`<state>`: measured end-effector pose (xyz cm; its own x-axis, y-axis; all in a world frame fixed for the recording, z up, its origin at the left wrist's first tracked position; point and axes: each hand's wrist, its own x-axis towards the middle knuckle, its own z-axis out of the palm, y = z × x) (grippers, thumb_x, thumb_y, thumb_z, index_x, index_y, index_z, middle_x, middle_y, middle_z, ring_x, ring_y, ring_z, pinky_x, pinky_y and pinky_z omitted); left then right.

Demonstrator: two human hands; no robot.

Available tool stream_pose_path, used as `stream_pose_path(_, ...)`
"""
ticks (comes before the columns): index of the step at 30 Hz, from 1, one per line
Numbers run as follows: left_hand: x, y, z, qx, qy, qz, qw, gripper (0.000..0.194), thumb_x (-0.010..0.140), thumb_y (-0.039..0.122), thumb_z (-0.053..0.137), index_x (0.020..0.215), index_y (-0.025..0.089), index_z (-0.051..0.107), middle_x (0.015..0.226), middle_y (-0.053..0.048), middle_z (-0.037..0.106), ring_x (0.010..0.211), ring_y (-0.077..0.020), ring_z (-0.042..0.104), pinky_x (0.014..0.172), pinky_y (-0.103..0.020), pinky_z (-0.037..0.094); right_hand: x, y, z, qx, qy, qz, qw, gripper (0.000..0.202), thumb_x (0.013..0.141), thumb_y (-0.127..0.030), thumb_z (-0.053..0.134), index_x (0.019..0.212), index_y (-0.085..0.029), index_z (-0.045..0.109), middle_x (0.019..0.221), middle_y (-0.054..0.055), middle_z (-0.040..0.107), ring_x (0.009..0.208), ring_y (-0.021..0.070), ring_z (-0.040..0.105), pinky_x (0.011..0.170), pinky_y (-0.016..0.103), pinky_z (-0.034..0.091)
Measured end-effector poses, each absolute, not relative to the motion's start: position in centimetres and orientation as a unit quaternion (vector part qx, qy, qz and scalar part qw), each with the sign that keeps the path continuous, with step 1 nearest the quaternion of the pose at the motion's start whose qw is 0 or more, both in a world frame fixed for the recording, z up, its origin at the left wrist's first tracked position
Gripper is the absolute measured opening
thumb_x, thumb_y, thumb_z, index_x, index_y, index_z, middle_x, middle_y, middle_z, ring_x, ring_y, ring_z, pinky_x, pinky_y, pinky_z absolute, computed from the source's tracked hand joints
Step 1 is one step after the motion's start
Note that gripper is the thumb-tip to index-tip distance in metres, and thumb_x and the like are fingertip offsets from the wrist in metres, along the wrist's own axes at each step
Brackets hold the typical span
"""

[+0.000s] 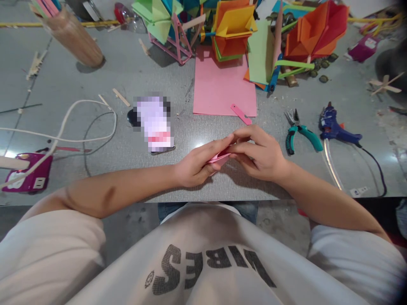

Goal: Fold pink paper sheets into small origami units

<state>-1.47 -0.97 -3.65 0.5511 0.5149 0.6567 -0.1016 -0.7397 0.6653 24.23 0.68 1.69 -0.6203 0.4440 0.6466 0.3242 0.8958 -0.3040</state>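
Observation:
Between my two hands, just above the table's front edge, is a small piece of folded pink paper (220, 157). My left hand (199, 163) grips it from the left, thumb below and fingers along the top. My right hand (260, 152) has its fingers bent around the right end, the fingertips closed on the paper. Most of the fold is hidden by my fingers. Just beyond my hands lies a pink craft knife (241, 114), partly on a flat sheet of pink paper (219, 93).
Pliers (299, 133) and a blue glue gun (338, 127) lie to the right. Left are a blurred phone (155, 123), a white cable (85, 101) and a purple power socket (28, 171). Folded paper shapes (233, 27) and a brown cup (74, 36) stand at the back.

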Motion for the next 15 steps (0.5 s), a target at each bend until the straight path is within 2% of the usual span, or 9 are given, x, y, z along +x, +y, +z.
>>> stream_pose_path(3,-1.5,-1.2,-3.5,0.786,0.144,0.457,0.391,0.077,0.116,0.047,0.065,0.184,0.033,0.034,0.169,-0.018,0.065,0.149,-0.0316,0.072,0.119,-0.045,0.064,24.1,0.7,1.5,-0.216,-0.893,0.084,0.387,0.007,0.109,-0.023,0.071,0.109,-0.026,0.078,0.122,0.007,0.076,0.093,0.0183,0.074,0.075,0.033,0.061)
stream_pose_path(7,-1.5,-1.2,-2.5,0.740,0.155,0.438,0.486,0.078,0.102,0.040,0.087,0.171,0.028,0.050,0.137,-0.014,0.082,0.119,-0.0267,0.083,0.103,-0.039,0.067,23.7,0.5,1.5,-0.195,-0.896,0.051,0.397,0.011,0.104,-0.019,0.071,0.105,-0.029,0.076,0.116,0.004,0.075,0.086,0.0178,0.068,0.071,0.035,0.058)
stream_pose_path(11,-1.5,-1.3,-0.6,0.749,0.148,0.328,0.556,0.047,0.094,0.042,0.094,0.129,0.019,0.073,0.115,-0.010,0.083,0.102,-0.0248,0.083,0.090,-0.036,0.066,23.3,-0.1,1.9,-0.190,-0.896,0.032,0.399,0.010,0.102,-0.020,0.073,0.103,-0.030,0.072,0.115,0.003,0.076,0.090,0.0208,0.068,0.073,0.039,0.057)
stream_pose_path(15,-1.2,-2.2,0.7,0.717,0.169,0.295,0.609,0.030,0.101,0.043,0.086,0.109,0.019,0.069,0.090,-0.003,0.077,0.072,-0.0149,0.069,0.067,-0.028,0.055,23.2,-0.5,2.2,-0.171,-0.903,0.003,0.394,0.008,0.105,-0.020,0.068,0.104,-0.028,0.069,0.115,0.004,0.077,0.085,0.0215,0.066,0.076,0.044,0.054)
